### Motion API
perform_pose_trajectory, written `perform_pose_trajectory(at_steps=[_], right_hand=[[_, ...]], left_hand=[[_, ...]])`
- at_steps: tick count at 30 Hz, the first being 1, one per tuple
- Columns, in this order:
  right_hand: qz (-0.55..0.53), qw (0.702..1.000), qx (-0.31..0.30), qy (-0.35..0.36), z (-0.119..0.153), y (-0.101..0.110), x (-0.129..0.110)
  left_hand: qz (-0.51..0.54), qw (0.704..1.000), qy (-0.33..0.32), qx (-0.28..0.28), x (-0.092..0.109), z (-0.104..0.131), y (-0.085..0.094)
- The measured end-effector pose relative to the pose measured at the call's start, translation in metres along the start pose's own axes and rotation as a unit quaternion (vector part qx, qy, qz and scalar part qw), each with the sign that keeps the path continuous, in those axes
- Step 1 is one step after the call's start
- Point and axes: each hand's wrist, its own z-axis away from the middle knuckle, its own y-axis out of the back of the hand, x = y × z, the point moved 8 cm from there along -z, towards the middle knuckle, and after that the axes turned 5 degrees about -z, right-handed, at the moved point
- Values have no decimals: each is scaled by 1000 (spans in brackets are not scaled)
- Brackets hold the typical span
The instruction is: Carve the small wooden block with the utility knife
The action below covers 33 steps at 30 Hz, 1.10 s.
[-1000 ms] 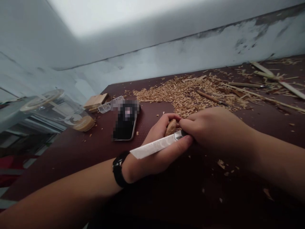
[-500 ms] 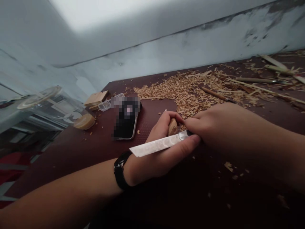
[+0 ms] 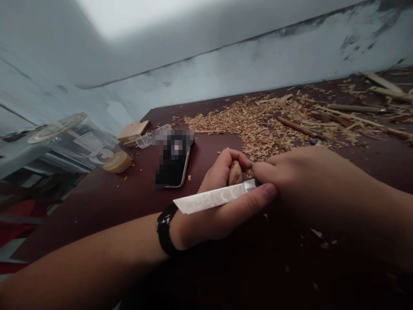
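Observation:
A small carved piece of wood (image 3: 235, 173) sits in my left hand (image 3: 219, 211), between the curled fingers and the thumb. The thumb stretches along below a knife (image 3: 211, 199), and its tip lies near the knife's handle end. My right hand (image 3: 300, 181) is closed round the knife's dark handle, which it mostly hides. The pale blade points left, across my left palm and toward the black band on my wrist. Both hands meet just above the dark red table (image 3: 106, 202).
Wood shavings (image 3: 254, 125) spread behind my hands, with a brown tool (image 3: 298, 128) among them. A phone (image 3: 174, 165), a clear plastic case (image 3: 148, 140), wood blocks (image 3: 134, 130) and a clear jar (image 3: 80, 142) stand left. More sticks (image 3: 383, 82) lie at back right.
The view has shifted slightly, so table items appear a little further right. My left thumb tip reaches slightly further right; both hands keep their hold.

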Motion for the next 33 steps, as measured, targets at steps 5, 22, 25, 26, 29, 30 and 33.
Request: perform_pose_trajectory(at_steps=[5,22,25,26,29,30,33], right_hand=[[48,998,14,-42,0,0,6],[100,966,-71,-228,13,-8,12],[106,965,-52,-234,15,-3,19],[102,966,-43,-233,15,-2,22],[46,982,-48,-176,10,-8,22],[17,987,-61,-145,7,-11,19],[-28,991,-85,-96,0,-16,13]], left_hand=[[22,999,34,12,-4,-3,2],[16,985,23,171,-9,-7,9],[-26,978,-3,206,-5,-5,16],[-28,979,-8,200,-5,-5,17],[20,993,14,118,-7,-10,12],[31,995,26,91,-7,-11,11],[-3,996,54,67,-4,-10,16]])
